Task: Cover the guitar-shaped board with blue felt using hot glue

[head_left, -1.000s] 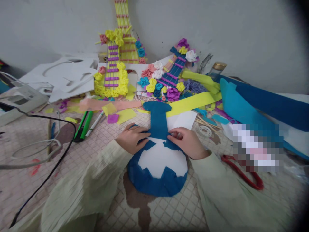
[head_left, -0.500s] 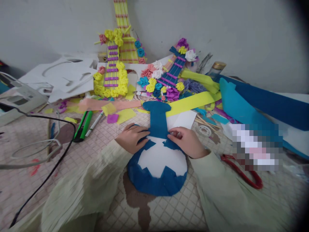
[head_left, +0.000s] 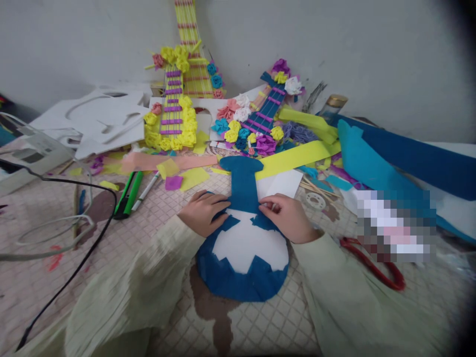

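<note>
A guitar-shaped white board [head_left: 245,240] lies flat on the table with blue crepe paper [head_left: 243,285] folded over its edges; its neck [head_left: 243,186] is fully blue and points away from me. Jagged flaps of the paper surround the bare white middle. My left hand [head_left: 204,212] holds the paper at the upper left of the body, fingers bent and thumb pressed close beneath them. On the other side, my right hand [head_left: 285,216] pinches the paper edge where neck and body meet, thumb against forefinger. Both fingertips partly hide the paper under them.
Flower-covered yellow [head_left: 172,109] and blue [head_left: 266,116] paper guitars stand at the back. A green cutter [head_left: 128,196] and a white pen [head_left: 145,191] lie left, near a black cable [head_left: 106,233]. Red-handled scissors [head_left: 375,265] and blue crepe sheets [head_left: 405,183] lie right.
</note>
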`<state>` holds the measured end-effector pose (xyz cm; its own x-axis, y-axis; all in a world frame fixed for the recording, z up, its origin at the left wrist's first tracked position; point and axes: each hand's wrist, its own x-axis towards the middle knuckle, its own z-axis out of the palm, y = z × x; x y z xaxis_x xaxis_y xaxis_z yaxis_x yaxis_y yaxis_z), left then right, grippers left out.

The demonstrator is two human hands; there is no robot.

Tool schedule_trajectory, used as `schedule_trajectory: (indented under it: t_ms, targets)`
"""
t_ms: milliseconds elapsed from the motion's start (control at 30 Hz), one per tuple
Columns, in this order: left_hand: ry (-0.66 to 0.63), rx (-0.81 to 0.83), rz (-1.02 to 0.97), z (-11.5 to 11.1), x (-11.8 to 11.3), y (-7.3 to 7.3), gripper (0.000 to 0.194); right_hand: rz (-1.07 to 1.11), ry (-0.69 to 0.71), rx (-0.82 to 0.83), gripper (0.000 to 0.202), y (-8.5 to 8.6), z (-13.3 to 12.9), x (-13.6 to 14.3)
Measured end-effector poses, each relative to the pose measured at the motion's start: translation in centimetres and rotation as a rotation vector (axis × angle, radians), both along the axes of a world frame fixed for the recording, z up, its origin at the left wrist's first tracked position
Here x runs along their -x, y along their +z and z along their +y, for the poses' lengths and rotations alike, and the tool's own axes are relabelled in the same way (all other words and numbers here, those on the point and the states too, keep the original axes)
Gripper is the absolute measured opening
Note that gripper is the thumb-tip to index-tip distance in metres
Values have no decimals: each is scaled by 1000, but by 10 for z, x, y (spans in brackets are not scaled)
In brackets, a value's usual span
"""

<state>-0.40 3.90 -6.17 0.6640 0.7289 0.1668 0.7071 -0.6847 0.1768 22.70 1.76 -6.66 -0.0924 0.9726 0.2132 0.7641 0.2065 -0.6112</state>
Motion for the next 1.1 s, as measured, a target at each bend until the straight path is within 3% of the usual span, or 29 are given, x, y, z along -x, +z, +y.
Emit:
schedule_trajectory:
  t_ms: [1100]
  targets:
    - [87, 41, 26, -2, -4, -2, 38, -23, 3, 0, 12, -4, 0, 2]
